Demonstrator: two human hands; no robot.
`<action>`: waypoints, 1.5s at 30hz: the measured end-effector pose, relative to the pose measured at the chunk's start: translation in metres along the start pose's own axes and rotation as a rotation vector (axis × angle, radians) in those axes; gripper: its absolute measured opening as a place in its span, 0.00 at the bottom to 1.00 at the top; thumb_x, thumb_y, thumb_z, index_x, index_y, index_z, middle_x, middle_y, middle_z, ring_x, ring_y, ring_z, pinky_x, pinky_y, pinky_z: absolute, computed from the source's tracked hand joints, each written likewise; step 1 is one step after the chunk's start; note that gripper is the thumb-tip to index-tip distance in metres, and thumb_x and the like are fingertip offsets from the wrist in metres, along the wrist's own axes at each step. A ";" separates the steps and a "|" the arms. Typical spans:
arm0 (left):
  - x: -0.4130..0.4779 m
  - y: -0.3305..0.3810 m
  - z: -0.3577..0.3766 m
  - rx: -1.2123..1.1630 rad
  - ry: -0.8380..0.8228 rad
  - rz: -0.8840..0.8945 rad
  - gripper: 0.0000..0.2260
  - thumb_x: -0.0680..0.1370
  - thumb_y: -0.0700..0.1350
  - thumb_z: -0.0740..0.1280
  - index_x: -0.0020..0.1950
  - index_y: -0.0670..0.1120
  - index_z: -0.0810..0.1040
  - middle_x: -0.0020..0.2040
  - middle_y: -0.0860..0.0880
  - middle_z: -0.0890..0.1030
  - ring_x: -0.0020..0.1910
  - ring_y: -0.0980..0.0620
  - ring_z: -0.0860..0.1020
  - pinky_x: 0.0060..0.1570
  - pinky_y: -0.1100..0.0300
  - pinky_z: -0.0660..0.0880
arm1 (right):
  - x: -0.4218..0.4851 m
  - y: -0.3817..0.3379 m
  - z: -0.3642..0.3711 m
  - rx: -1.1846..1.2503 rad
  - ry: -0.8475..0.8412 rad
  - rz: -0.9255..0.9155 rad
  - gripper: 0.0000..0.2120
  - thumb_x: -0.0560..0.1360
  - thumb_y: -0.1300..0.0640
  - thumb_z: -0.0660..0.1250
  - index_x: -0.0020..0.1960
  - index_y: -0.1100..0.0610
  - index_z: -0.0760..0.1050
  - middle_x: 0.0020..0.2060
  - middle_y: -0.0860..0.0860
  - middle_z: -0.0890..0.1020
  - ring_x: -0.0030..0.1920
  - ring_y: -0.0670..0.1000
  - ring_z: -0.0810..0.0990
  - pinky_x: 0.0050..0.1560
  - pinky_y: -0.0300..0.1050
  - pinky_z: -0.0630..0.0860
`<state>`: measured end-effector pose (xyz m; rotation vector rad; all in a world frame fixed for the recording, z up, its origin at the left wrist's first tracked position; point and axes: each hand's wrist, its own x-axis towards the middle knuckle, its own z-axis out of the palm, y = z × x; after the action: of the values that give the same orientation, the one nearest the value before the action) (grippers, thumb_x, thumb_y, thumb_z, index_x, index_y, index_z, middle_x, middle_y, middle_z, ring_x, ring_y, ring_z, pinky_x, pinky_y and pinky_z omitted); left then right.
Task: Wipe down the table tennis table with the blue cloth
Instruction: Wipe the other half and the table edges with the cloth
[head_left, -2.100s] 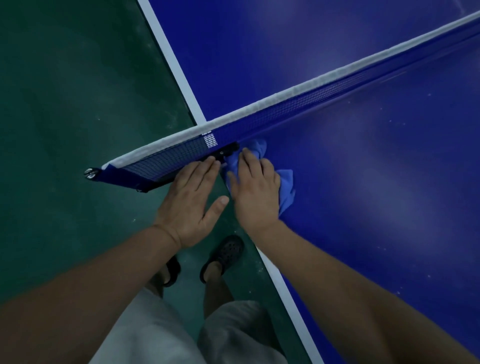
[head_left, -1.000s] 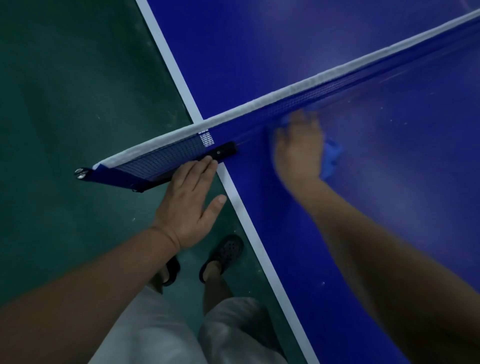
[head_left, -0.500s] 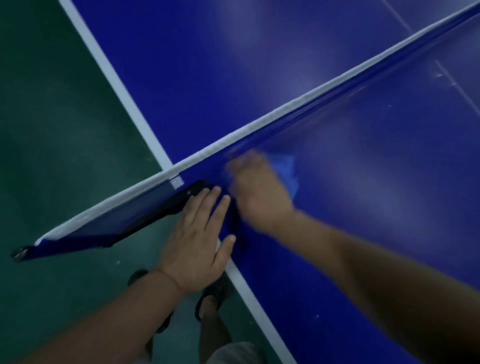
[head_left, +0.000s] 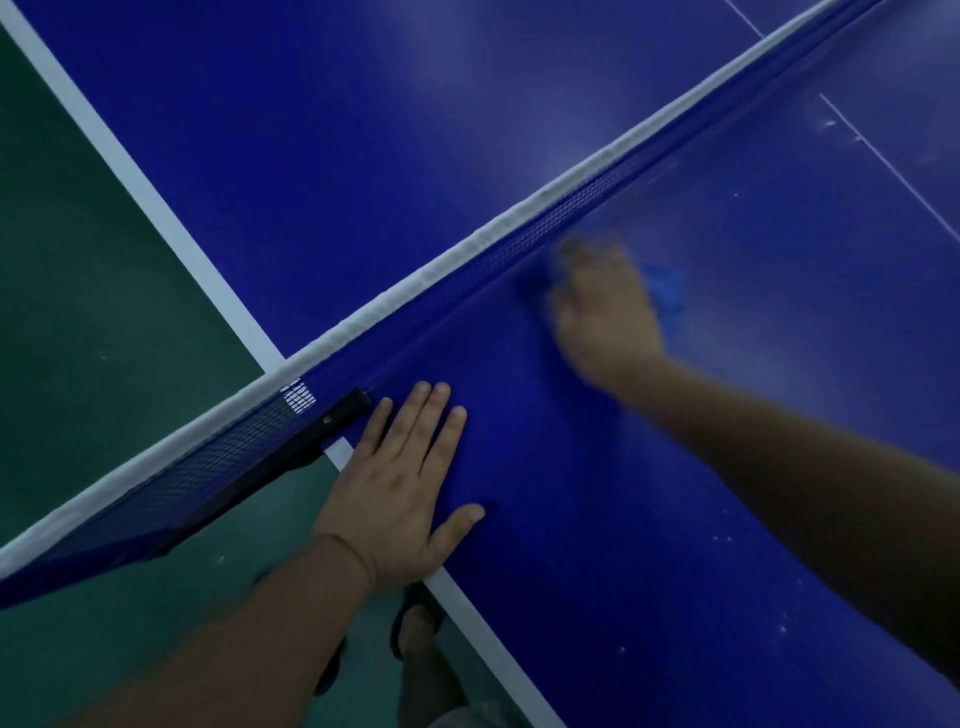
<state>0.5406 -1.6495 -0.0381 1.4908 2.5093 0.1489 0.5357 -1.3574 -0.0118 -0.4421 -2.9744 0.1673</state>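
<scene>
The table tennis table (head_left: 675, 519) is being wiped along the net (head_left: 519, 241). The blue cloth (head_left: 666, 291), bunched and motion-blurred, is covered by the right hand (head_left: 605, 309); whether it is clutched cannot be told. The left hand (head_left: 405, 483) is laid flat, fingers (head_left: 431, 415) straight. Next, the speckled near surface likely needs wiping.

Floor (head_left: 93, 312): dark green, smooth and matte, seen across the left side and lower left of the frame and continued along the bottom edge toward the centre. Marks: a few small pale specks (head_left: 221, 559) and faint lighter scuffs are scattered over it. Light: dim and even, so the green is rendered murky and darkest at the far left edge.
</scene>
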 end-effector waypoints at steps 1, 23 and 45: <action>0.000 -0.001 0.001 0.001 0.008 0.007 0.38 0.82 0.67 0.47 0.80 0.39 0.58 0.81 0.38 0.54 0.81 0.41 0.53 0.76 0.40 0.50 | -0.028 -0.024 0.004 0.026 -0.063 -0.223 0.21 0.81 0.55 0.60 0.70 0.63 0.73 0.69 0.62 0.75 0.70 0.66 0.72 0.73 0.62 0.64; 0.000 0.003 -0.002 0.028 -0.027 -0.025 0.36 0.81 0.63 0.51 0.82 0.41 0.54 0.82 0.40 0.52 0.81 0.42 0.50 0.77 0.39 0.48 | -0.143 0.018 -0.009 0.076 -0.203 -0.208 0.28 0.81 0.43 0.58 0.76 0.55 0.67 0.74 0.55 0.70 0.75 0.63 0.66 0.75 0.60 0.59; 0.212 0.052 -0.041 -0.122 -0.116 0.249 0.35 0.78 0.61 0.37 0.83 0.46 0.48 0.83 0.49 0.44 0.81 0.50 0.39 0.79 0.49 0.37 | -0.109 0.140 -0.025 -0.032 0.108 0.881 0.32 0.77 0.43 0.51 0.72 0.61 0.73 0.74 0.57 0.71 0.73 0.68 0.67 0.70 0.68 0.65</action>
<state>0.4774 -1.4381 -0.0166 1.7038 2.1784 0.2431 0.6819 -1.2542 -0.0178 -1.6599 -2.4616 0.1631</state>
